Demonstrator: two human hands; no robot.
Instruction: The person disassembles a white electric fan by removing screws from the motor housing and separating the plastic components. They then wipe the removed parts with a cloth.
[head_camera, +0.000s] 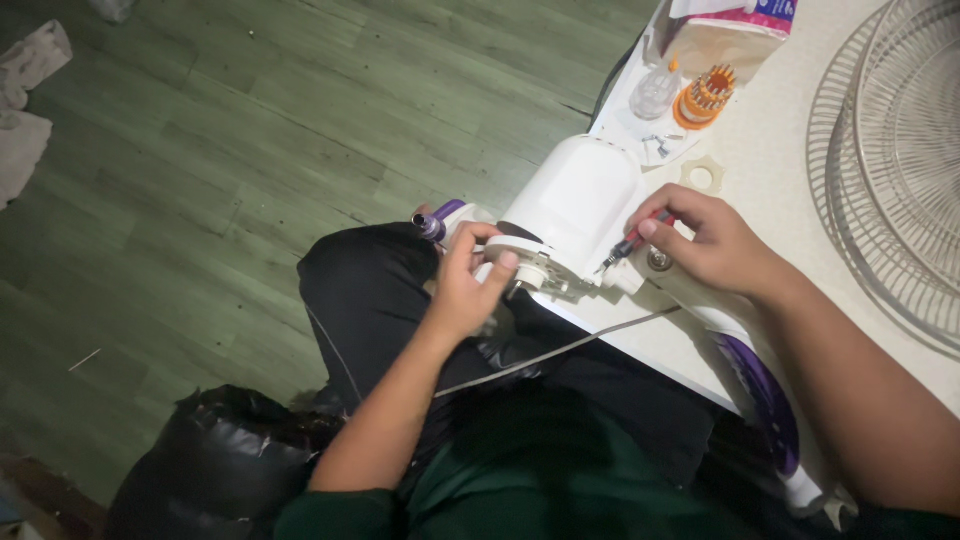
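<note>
gripping a slim red-and-black handled screwdriver (632, 243), the right hand (700, 245) rests on the edge of the pale table (790, 130), its fingers (655, 228) pinched narrow round the handle. the tool's long axis slants down and to the left, its tip aimed at the joint where the white rounded plastic motor housing (580, 205) meets its white neck. the housing lies tilted over the table edge, above the person's dark-trousered lap. the left hand (465, 290) comes from the opposite side, fingers curled round the housing's round front plate (525, 265), thumb on top, steadying it. so the joint sits between the two hands, nearer the screwdriver tip than the left fingers. a thin grey cable (560, 350) runs beneath. an orange round bit holder (705, 97) and wire fan grilles (900, 150) lie further back on the table.
</note>
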